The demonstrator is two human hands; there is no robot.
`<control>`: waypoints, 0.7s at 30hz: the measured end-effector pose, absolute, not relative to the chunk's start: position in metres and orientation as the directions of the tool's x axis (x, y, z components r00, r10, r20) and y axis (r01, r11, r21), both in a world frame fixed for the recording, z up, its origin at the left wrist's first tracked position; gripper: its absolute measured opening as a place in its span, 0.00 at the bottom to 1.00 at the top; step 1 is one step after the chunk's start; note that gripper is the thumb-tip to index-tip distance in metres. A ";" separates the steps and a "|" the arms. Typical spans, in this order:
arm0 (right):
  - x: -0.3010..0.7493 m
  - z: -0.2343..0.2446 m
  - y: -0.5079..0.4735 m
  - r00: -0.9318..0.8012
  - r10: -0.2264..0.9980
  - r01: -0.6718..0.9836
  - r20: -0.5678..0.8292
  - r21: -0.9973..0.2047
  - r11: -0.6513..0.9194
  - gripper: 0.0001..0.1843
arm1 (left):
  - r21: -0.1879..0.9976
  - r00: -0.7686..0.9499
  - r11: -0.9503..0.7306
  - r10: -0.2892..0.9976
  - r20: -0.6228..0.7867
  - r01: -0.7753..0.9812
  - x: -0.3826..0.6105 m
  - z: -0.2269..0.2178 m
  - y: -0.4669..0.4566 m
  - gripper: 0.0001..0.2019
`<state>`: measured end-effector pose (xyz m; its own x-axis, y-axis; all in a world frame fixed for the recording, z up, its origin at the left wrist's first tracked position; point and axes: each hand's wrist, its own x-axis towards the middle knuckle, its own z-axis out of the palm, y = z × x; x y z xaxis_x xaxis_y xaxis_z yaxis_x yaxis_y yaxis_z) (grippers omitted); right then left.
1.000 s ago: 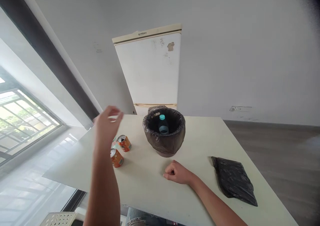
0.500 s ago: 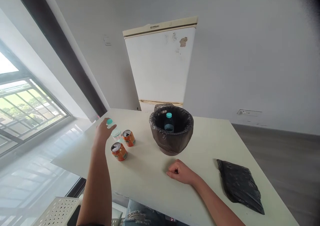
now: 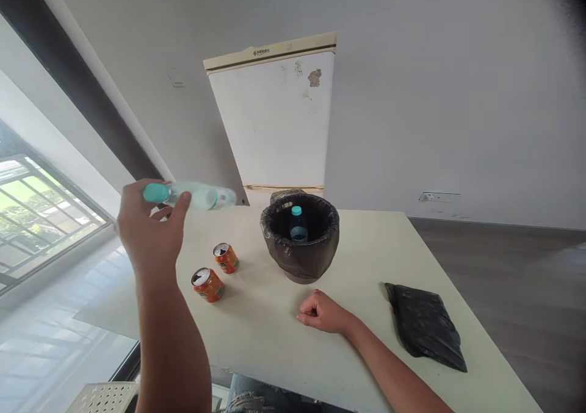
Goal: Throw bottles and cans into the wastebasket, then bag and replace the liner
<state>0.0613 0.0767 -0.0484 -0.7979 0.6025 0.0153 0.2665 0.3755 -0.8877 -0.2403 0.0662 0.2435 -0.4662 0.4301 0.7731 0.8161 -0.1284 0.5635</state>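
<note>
Raised over the table's left side, my left hand (image 3: 153, 230) grips a clear plastic bottle (image 3: 196, 196) with a teal cap, tilted nearly level, its base pointing right. Below it, two orange drink cans (image 3: 226, 258) stand upright with their tops opened. My right hand (image 3: 323, 312) rests on the table, fingers curled into a fist, with nothing visible in it. Just beyond that hand is a small bin (image 3: 304, 260) lined with a black bag. A second teal-capped bottle (image 3: 299, 225) stands inside the bin, its lower part hidden.
A folded black plastic bag (image 3: 425, 326) lies on the right of the white table (image 3: 260, 333). Behind the table stands a white fridge (image 3: 274, 120) against the grey wall. A barred window is at the left, and a perforated chair (image 3: 103, 397) is at the lower left.
My left hand has lifted the bottle off the table from beside the cans and tipped it onto its side. My right hand stays in place. The view has shifted slightly.
</note>
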 end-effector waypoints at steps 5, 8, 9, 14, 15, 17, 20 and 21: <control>0.061 -0.053 0.076 -0.790 0.612 0.274 0.033 -0.874 0.401 0.26 | 0.623 -0.316 -0.354 0.628 0.711 0.697 -0.169 0.268 0.069 0.18; 0.061 -0.053 0.076 -0.786 0.616 0.263 0.049 -0.876 0.405 0.26 | 0.595 -0.212 -0.345 0.711 0.671 0.726 -0.139 0.271 0.077 0.16; 0.061 -0.053 0.076 -0.786 0.617 0.259 0.051 -0.878 0.403 0.26 | 0.584 -0.164 -0.343 0.746 0.645 0.736 -0.130 0.271 0.081 0.16; 0.060 -0.051 0.076 -0.786 0.616 0.262 0.056 -0.872 0.414 0.26 | 0.461 0.152 -0.380 0.876 0.458 0.802 -0.097 0.263 0.115 0.15; 0.060 -0.050 0.076 -0.786 0.615 0.259 0.064 -0.870 0.420 0.26 | 0.429 0.203 -0.381 0.891 0.405 0.819 -0.092 0.260 0.123 0.15; 0.060 -0.050 0.075 -0.785 0.614 0.250 0.083 -0.864 0.436 0.26 | 0.384 0.280 -0.382 0.913 0.296 0.841 -0.087 0.253 0.137 0.15; 0.059 -0.049 0.075 -0.784 0.611 0.243 0.108 -0.853 0.462 0.26 | 0.359 0.346 -0.393 0.919 0.189 0.847 -0.082 0.245 0.152 0.14; 0.059 -0.049 0.075 -0.786 0.608 0.243 0.112 -0.849 0.470 0.26 | 0.344 0.361 -0.400 0.916 0.172 0.850 -0.081 0.242 0.156 0.14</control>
<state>0.0594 0.0750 -0.0489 -0.7862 0.6078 0.1117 0.2427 0.4699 -0.8487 -0.0810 0.1558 0.2423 0.3612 0.9164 0.1723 0.8497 -0.3995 0.3440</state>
